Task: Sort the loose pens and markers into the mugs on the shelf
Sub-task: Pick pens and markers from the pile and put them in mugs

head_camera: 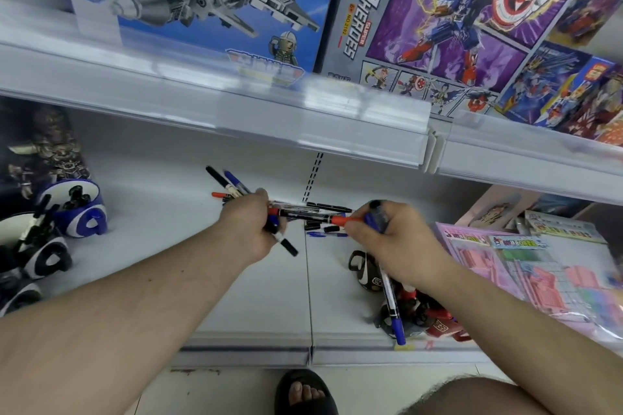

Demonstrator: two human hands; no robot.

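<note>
Left hand (251, 227) curled round a bundle of pens (229, 184), right hand (387, 239) gripping blue markers (392, 307) and pinching a red-capped pen (313, 216), blue mug (76, 209) on the shelf (175, 246)

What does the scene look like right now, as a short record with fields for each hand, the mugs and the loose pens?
left hand: left hand grips a bunch of markers, black, blue and red-capped
right hand: right hand holds a blue-capped pen and pinches a red-capped marker
mugs: blue and white mug at far left already holds dark pens; black and white mug in front of it
loose pens: several loose pens lie on the shelf between the hands
</note>
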